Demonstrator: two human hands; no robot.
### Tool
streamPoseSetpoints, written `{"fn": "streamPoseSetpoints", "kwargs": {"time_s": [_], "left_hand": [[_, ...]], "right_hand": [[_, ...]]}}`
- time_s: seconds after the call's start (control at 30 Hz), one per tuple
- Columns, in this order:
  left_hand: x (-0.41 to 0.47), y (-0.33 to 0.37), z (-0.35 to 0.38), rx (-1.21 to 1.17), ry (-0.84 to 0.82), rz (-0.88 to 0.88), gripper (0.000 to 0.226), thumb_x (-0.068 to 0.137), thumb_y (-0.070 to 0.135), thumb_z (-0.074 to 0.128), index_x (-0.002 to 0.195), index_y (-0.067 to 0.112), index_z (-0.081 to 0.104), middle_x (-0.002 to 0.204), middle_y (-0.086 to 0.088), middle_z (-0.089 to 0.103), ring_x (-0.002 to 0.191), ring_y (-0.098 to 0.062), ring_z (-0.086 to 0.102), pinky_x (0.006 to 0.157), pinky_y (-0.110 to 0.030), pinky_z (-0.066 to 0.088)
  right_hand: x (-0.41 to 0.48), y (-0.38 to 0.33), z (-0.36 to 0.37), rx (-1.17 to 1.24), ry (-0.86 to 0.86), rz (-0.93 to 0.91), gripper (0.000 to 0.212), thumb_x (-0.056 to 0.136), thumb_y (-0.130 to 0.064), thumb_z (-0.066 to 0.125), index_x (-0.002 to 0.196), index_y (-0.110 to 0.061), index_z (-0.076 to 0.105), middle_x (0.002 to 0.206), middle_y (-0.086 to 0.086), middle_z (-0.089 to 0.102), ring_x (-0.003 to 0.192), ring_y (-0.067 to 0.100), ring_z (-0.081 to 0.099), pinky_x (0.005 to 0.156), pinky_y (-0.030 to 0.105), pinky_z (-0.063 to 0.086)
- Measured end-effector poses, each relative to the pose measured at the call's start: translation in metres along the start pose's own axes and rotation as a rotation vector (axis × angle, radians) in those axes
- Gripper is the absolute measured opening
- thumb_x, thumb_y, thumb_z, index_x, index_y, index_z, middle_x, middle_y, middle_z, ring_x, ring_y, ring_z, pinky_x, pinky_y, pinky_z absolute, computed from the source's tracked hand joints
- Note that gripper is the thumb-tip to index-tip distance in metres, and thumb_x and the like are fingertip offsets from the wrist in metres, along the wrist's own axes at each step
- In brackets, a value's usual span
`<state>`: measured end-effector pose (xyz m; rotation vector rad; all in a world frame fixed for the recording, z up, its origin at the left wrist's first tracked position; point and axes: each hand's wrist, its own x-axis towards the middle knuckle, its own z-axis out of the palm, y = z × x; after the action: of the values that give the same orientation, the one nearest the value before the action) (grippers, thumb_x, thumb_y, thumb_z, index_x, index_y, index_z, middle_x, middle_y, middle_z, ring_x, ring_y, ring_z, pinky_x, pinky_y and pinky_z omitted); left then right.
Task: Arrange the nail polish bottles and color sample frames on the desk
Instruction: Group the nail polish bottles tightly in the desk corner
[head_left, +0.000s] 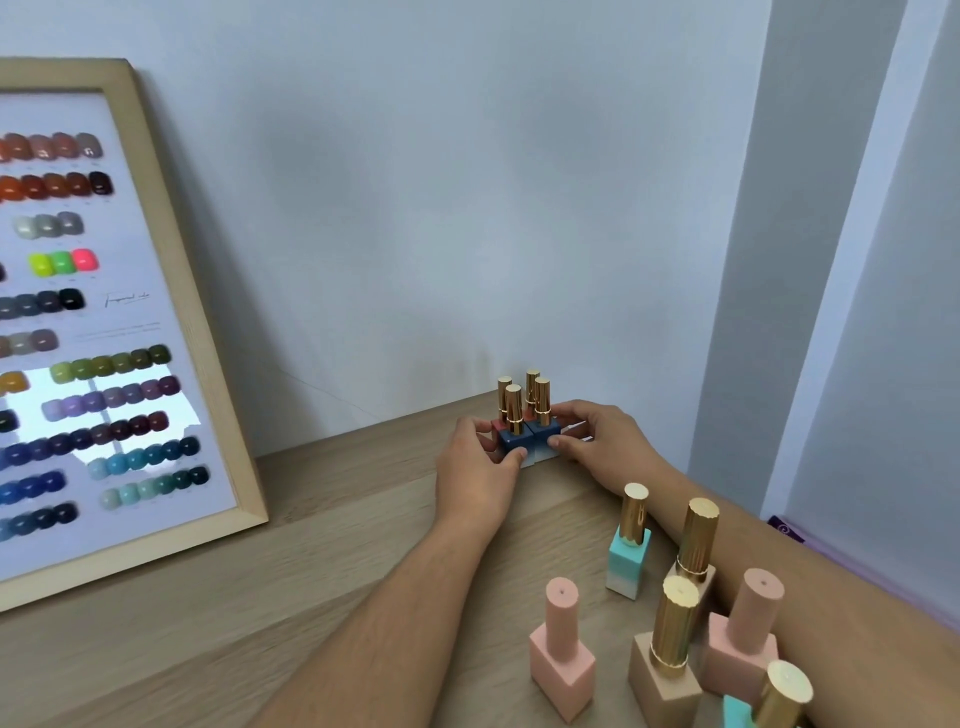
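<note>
- Desk (332, 545), pale wood. Bare and wide to the left of the four-bottle block (524, 415) and on its near side. Meets the wall just behind the block, so no room for pushing further back.
- Colour sample frame (207, 332), wood-rimmed. Well left of the block, leaning against the wall.
- Left hand (478, 467). At the block's left side, thumb and fingers curled in, pinching the blue bases.
- Right hand (602, 441). At the block's right side, fingers curled narrowly onto the bases.
- Loose bottles (670, 649), pink, tan and mint. Upright, nearer than the block and to its right, close beside the right forearm.
- Block itself: four gold-capped bottles, upright and touching, two by two.
- Step in hand, as judged: squaring the block.
  - Press evenly from both sides, low on the bases and never on the caps.
  - Slide rather than lift.
  - Draw the right arm away high and slowly, for fear of toppling the loose bottles.
</note>
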<state>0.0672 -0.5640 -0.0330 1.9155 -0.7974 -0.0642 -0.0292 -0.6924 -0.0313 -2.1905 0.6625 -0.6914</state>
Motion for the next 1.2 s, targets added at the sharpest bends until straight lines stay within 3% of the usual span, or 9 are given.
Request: {"fn": "streamPoseSetpoints", "kwargs": {"time_s": [0.27,0.53,0.67,0.73,0.87,1.0,1.2], "left_hand": [[0.02,-0.004,0.005,-0.002,0.03,-0.027,0.031,0.077,0.023,0.074,0.094,0.025,0.047,0.075,0.014,0.054,0.074,-0.007,0.056,0.07,-0.023,0.043],[0.02,-0.005,0.004,0.009,0.032,-0.031,0.034,0.077,0.028,0.073,0.096,0.026,0.045,0.076,0.013,0.053,0.073,-0.003,0.053,0.064,-0.02,0.039],[0.005,-0.006,-0.008,-0.015,0.004,-0.039,0.035,0.079,0.031,0.071,0.104,0.024,0.047,0.083,0.011,0.053,0.078,-0.005,0.054,0.064,-0.017,0.04],[-0.009,-0.007,-0.018,-0.07,-0.023,-0.015,0.032,0.079,0.028,0.071,0.103,0.025,0.05,0.085,0.01,0.055,0.077,-0.002,0.054,0.061,-0.011,0.038],[-0.046,-0.004,-0.042,-0.188,-0.11,0.022,0.024,0.081,0.023,0.07,0.101,0.026,0.057,0.091,0.005,0.061,0.081,-0.006,0.058,0.065,-0.011,0.043],[-0.083,0.001,-0.065,-0.284,-0.265,0.043,0.022,0.083,0.013,0.067,0.1,0.025,0.061,0.095,0.002,0.063,0.082,-0.008,0.058,0.067,-0.009,0.045],[-0.115,0.001,-0.096,-0.244,-0.584,0.074,0.043,0.08,-0.008,0.055,0.108,0.023,0.062,0.109,0.001,0.065,0.1,-0.01,0.059,0.085,-0.013,0.046]], "right_hand": [[0.018,0.002,0.004,-0.002,-0.011,-0.018,0.043,0.084,-0.019,0.065,0.126,-0.022,0.054,0.119,0.002,0.062,0.098,0.013,0.059,0.09,0.03,0.049],[0.015,0.003,0.002,0.032,-0.003,-0.002,0.042,0.086,-0.021,0.063,0.127,-0.022,0.053,0.119,0.0,0.061,0.099,0.013,0.06,0.087,0.027,0.049],[-0.005,0.006,-0.012,0.057,0.093,0.015,0.033,0.087,-0.024,0.061,0.12,-0.025,0.057,0.112,-0.005,0.062,0.093,0.007,0.058,0.075,0.013,0.043],[-0.021,0.007,-0.021,0.093,0.155,0.017,0.026,0.088,-0.023,0.06,0.114,-0.026,0.061,0.108,-0.006,0.064,0.091,0.007,0.059,0.076,0.015,0.045],[-0.063,0.002,-0.041,0.225,0.278,0.04,0.014,0.088,-0.019,0.06,0.099,-0.023,0.068,0.092,-0.004,0.068,0.088,0.015,0.064,0.082,0.033,0.054],[-0.115,-0.005,-0.06,0.348,0.324,0.047,0.016,0.092,-0.02,0.052,0.091,-0.023,0.069,0.086,0.002,0.069,0.08,0.011,0.065,0.069,0.018,0.054],[-0.187,-0.013,-0.073,0.392,0.184,0.096,0.023,0.093,-0.024,0.049,0.09,-0.021,0.072,0.086,0.006,0.07,0.083,0.018,0.064,0.076,0.03,0.053]]}}
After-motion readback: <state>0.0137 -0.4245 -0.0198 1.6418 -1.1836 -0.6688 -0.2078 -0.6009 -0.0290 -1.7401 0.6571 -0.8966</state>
